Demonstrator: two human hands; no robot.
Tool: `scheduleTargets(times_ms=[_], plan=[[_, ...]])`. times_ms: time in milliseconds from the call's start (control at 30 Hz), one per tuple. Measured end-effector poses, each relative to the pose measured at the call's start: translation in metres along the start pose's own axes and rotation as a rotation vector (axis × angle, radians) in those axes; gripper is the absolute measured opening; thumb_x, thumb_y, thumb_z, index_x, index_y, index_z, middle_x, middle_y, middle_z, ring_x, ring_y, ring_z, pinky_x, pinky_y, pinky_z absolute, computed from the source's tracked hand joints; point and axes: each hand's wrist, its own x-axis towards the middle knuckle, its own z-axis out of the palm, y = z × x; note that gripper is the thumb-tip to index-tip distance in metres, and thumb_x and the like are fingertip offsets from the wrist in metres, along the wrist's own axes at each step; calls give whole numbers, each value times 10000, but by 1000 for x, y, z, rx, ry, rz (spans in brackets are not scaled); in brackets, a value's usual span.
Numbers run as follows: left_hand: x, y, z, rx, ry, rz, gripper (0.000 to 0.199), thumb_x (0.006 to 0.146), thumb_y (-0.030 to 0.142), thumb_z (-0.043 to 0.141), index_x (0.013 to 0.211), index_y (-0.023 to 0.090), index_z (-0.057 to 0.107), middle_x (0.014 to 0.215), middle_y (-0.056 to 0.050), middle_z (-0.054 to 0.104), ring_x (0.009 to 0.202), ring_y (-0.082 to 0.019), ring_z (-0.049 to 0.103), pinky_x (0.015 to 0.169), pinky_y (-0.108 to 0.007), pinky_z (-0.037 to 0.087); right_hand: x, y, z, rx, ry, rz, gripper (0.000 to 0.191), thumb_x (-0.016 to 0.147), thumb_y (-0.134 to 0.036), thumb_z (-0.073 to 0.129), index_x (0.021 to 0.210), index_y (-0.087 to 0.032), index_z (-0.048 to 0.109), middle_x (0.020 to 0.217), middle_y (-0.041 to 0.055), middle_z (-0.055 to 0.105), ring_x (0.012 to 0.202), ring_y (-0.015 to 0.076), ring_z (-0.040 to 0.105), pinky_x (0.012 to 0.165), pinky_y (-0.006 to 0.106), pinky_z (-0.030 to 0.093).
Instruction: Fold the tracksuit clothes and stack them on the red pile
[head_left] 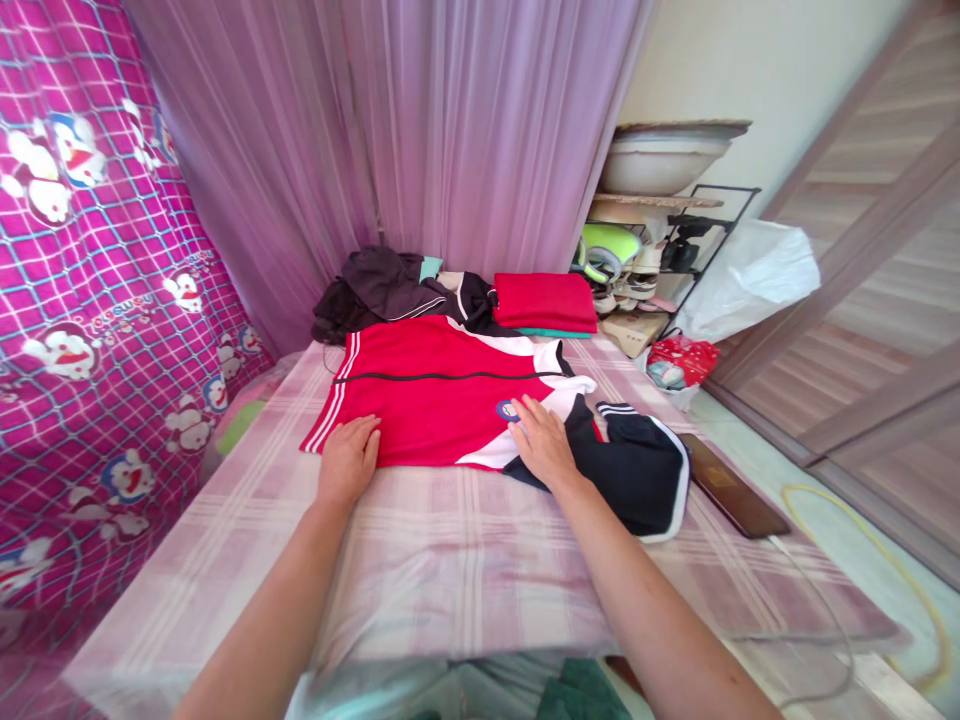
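Observation:
A red, white and navy zip-up track jacket [427,420] lies flat in front of me, its striped hem to the left and collar to the right. Its dark zip runs lengthwise along it. One navy sleeve [630,480] is bent toward me at the right. My left hand [350,455] rests flat on the near corner by the hem, fingers stretched out. Close to the round blue badge [507,411], my right hand [541,440] lies on the white and red chest part with its fingers extended. Neither hand grips the cloth.
Dark crumpled clothes [390,285] and a folded red garment [545,302] lie at the back. A phone [735,487] with a cable sits at the right on the checked tablecloth [450,560]. Beyond stand a shoe rack [675,205], a white bag [757,275] and purple curtains [480,130].

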Motion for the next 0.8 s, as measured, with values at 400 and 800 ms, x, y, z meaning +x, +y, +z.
scheduleTargets(times_ms=[400, 800], plan=[[-11, -62, -21, 12, -50, -229, 374, 859, 419, 480, 1079, 219, 706, 1110, -78, 740, 1060, -249, 651, 981, -383, 478, -6, 8, 13, 160, 52, -63, 389, 936, -295, 459, 1245, -186, 668, 1320, 120, 641, 1234, 255, 560, 1071, 415, 415], [-6, -49, -20, 170, -60, -304, 294, 887, 399, 489, 1010, 244, 707, 1089, -74, 722, 1071, -257, 626, 951, -375, 467, -29, -27, -4, 293, -104, -476, 186, 915, -199, 556, 881, -237, 735, 894, 36, 728, 873, 183, 638, 817, 327, 438]])
